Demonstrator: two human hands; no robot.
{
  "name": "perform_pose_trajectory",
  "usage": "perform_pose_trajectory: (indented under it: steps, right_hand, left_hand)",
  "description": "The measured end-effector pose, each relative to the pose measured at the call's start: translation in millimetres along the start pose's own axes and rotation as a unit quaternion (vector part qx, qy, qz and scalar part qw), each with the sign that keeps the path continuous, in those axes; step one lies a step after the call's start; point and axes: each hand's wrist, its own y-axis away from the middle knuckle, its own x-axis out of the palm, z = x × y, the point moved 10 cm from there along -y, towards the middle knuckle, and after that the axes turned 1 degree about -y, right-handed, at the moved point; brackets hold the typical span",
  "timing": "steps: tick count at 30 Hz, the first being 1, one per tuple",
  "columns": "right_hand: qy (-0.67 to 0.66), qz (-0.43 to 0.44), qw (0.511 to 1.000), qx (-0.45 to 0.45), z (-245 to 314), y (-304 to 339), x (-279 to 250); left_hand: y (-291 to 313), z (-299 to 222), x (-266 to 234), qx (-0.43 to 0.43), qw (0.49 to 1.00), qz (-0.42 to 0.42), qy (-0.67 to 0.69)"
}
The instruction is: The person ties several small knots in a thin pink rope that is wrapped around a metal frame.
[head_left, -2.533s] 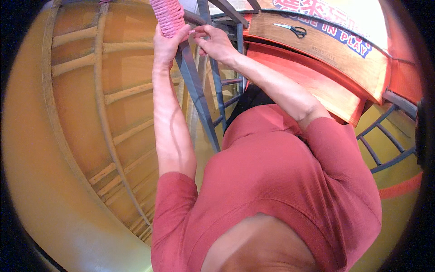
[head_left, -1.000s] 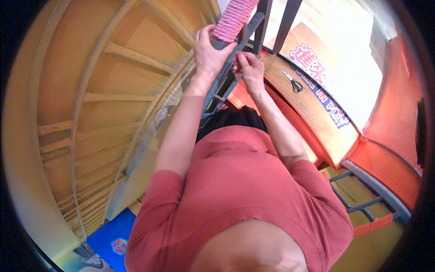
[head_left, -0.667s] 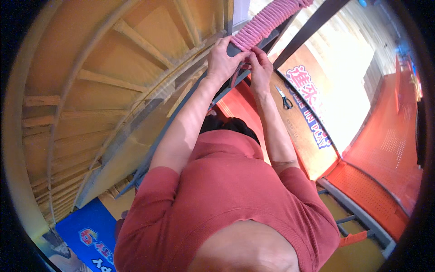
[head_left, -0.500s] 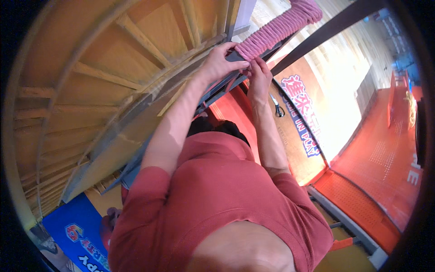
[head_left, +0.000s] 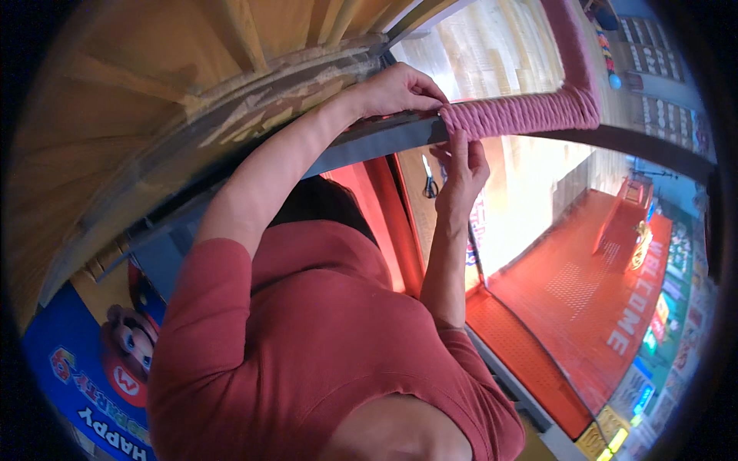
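Note:
Thick pink cord (head_left: 523, 114) is wound in tight, close turns around a dark grey metal bar (head_left: 377, 146). The wrapping continues around a corner and up another bar at the upper right. My left hand (head_left: 403, 91) reaches over the bar from the left, thumb and fingers pinched together at the near end of the wrapping. Below that same end, my right hand (head_left: 465, 170) has its fingers bent, the tips pressed against the lowest edge of the cord. The strand between my fingertips is too small to make out clearly.
A curved wooden ribbed structure (head_left: 154, 77) rises close on my left. Scissors with black handles (head_left: 430, 184) lie on a brown board below the bar. An orange perforated metal panel (head_left: 553, 284) stands at the right. A blue printed panel (head_left: 58, 338) is at the lower left.
My view has turned, so the wrapped bar now lies nearly level and further right. Both hands stay at the end of the wrapping; my right hand is now beneath it.

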Motion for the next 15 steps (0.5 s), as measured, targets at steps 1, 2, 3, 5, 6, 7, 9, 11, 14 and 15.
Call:
perform_pose_trajectory:
  steps: [1, 2, 3, 5, 6, 7, 9, 11, 14, 15]
  right_hand:
    - [0.011, -0.007, 1.0, 0.005, -0.7, -0.7, -2.8]
    - [0.034, -0.017, 0.999, 0.009, 3.2, 0.5, -4.2]
    - [0.052, -0.023, 0.998, 0.014, 4.4, 0.4, -2.2]
    - [0.068, -0.027, 0.997, 0.018, 5.2, -2.3, 1.4]
    - [0.069, -0.028, 0.997, 0.018, 7.0, -2.1, 4.4]
    - [0.07, -0.029, 0.997, 0.017, 7.2, -1.5, 5.8]
    - [0.072, -0.027, 0.997, 0.006, 8.0, -1.5, 3.8]
    - [0.077, -0.028, 0.997, -0.002, 9.7, -0.9, -0.2]
    - [0.083, -0.036, 0.996, -0.019, 9.4, -0.5, -3.4]
    - [0.081, -0.041, 0.996, -0.027, 9.4, -0.3, -3.9]
  left_hand:
    - [-1.8, -0.7, 3.0, 0.017, 1.0, 0.011, 0.004]
    - [-3.8, -2.2, 6.8, 0.035, 0.999, 0.021, 0.009]
    - [-2.9, -5.0, 6.8, 0.051, 0.998, 0.028, 0.009]
    - [-1.9, -6.0, 4.8, 0.057, 0.998, 0.022, 0.016]
    - [-1.5, -5.3, 3.9, 0.064, 0.998, 0.025, 0.009]
    - [-1.0, -4.7, 4.2, 0.072, 0.997, 0.028, 0.001]
    - [-1.8, -6.6, 6.4, 0.084, 0.996, 0.026, 0.013]
    - [-2.8, -10.1, 9.3, 0.091, 0.995, 0.025, 0.016]
    - [-6.1, -13.6, 10.2, 0.132, 0.991, 0.016, -0.004]
    - [-6.0, -17.5, 11.4, 0.149, 0.989, 0.012, -0.011]
